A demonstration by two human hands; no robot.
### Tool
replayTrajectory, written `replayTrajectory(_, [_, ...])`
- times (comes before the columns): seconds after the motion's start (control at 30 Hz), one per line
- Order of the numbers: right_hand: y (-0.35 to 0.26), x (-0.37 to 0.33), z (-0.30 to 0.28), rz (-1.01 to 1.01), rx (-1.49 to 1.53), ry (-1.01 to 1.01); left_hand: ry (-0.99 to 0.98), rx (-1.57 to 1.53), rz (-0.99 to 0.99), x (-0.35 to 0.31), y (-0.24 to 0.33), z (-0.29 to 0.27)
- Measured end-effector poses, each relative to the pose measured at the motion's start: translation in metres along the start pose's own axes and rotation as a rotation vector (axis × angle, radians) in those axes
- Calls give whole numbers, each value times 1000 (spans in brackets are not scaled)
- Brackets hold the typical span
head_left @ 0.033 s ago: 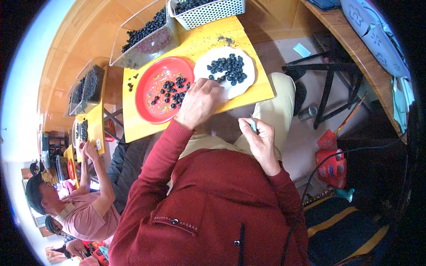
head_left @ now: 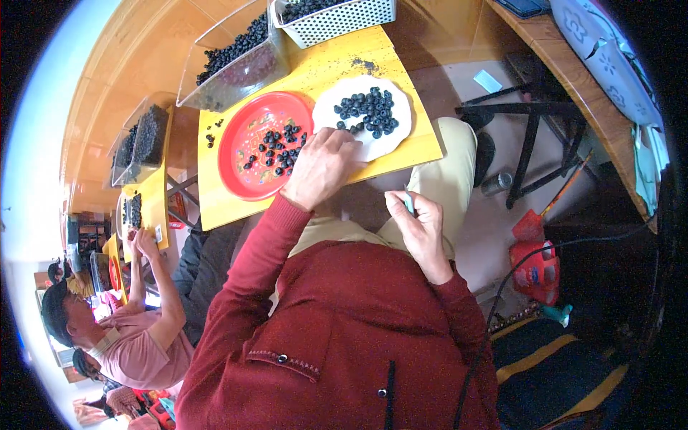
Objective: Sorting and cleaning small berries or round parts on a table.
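Left hand [head_left: 324, 161] beside round, dark berries [head_left: 378, 115].

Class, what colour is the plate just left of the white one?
The plate is red, with a multicoloured pattern inside; the head view shows it best.

Place: prob. a small shared workroom; in a home or a shop bldg., I cannot tell.
Tables: yellow table [head_left: 315, 72] in front, w/ second yellow table [head_left: 159, 197] to the left, same kind of set-up.
Containers: clear bin [head_left: 236, 82] & white perforated basket [head_left: 344, 27], both w/ many dark berries [head_left: 376, 106].
Plates: red plate [head_left: 229, 154] + white plate [head_left: 376, 147], household type.
People: co-worker [head_left: 143, 344] in pink at the next table.
Furniture: black legs [head_left: 534, 150], wooden tabletop [head_left: 566, 64] w/ blue patterned cloth [head_left: 598, 50].
Wall: wood-coloured panelling [head_left: 143, 64], rather domestic.
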State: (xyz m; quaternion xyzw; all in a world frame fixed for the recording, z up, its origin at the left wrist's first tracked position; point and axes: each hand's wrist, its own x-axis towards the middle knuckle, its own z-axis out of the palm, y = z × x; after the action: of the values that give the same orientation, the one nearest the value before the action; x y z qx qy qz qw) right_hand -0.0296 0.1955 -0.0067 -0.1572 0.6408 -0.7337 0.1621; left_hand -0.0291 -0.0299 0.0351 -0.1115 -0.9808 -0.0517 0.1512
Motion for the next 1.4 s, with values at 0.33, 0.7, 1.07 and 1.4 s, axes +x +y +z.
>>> replayTrajectory(0.33, [3, 0, 3, 16, 32, 25, -34, -60, 48, -8, 2, -9])
replayTrajectory(0.7, [5, 6, 3, 0, -25, 20, 243, -878, -318, -29, 18, -6])
replayTrajectory(1.07, [-20, 20, 19, -68, -228, -78, 300, -2065, -700, -57, 24, 1])
replayTrajectory(1.4, [-34, 23, 37, -242, -319, -190, 297, -2419, -638, -67, 24, 11])
